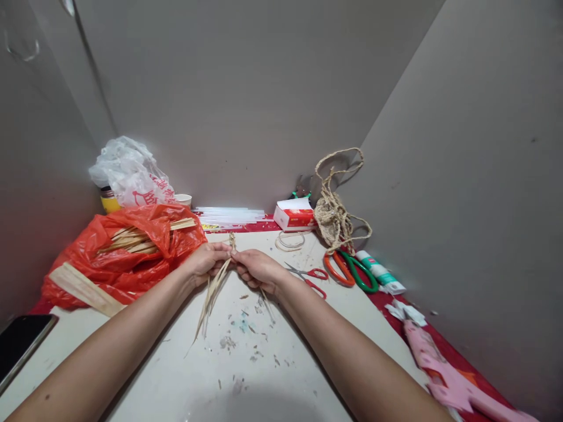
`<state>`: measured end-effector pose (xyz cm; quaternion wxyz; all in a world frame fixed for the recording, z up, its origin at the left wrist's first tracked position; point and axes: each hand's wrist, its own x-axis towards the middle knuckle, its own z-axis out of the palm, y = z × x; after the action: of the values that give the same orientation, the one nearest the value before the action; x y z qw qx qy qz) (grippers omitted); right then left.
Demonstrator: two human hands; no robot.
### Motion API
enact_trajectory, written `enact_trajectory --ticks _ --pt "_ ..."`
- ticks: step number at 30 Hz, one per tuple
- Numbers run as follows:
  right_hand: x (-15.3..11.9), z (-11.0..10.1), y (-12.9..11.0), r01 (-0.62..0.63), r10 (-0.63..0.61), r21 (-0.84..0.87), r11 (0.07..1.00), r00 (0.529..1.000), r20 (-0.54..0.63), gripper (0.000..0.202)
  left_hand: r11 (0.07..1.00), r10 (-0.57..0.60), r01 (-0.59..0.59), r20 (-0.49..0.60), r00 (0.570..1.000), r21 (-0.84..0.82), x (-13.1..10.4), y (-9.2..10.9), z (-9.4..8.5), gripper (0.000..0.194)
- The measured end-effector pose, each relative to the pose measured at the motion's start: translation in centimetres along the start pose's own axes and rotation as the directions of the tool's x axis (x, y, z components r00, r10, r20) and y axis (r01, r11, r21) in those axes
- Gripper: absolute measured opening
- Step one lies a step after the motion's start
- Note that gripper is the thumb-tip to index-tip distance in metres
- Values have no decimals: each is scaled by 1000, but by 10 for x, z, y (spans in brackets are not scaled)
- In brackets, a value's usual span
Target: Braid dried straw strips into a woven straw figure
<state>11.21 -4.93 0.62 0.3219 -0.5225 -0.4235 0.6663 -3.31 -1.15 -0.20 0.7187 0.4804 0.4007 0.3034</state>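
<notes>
My left hand [209, 261] and my right hand [255, 268] meet over the middle of the white board, fingertips pinched close together. Between them they grip a braid of pale dried plant strips [233, 239], whose short woven end rises above my fingers. Loose strips [212, 293] hang below my left hand toward me, and a few more show under my right wrist. Both hands are closed; my fingers partly hide the spot where the strips cross. Small red-handled scissors [317, 274] lie open just right of my right hand.
A red plastic bag [88, 246] of dried strips sits left, near a phone [21, 346]. At the back are clear sticks [231, 215], a red box [294, 215] and a coil of braided rope [332, 217]. Large shears [361, 273] and a pink glue gun [444, 369] lie right.
</notes>
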Motion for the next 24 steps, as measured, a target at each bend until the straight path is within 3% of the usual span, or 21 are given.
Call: enact_trajectory --ticks 6,14,19,24 --pt "1 -5 2 62 -66 -207 976 998 -13 37 1000 1 -1 25 1000 6 -1 3 0 19" --pt "-1 -9 -1 -28 29 -11 1000 994 105 32 995 21 -19 -14 1000 103 -1 2 0 28" --pt "4 -9 4 14 -14 -8 1000 1000 -8 25 941 106 -91 -28 994 326 -1 0 0 29" --pt "11 -5 11 74 -81 -66 995 990 -111 25 903 65 -31 -66 996 428 -4 6 4 21"
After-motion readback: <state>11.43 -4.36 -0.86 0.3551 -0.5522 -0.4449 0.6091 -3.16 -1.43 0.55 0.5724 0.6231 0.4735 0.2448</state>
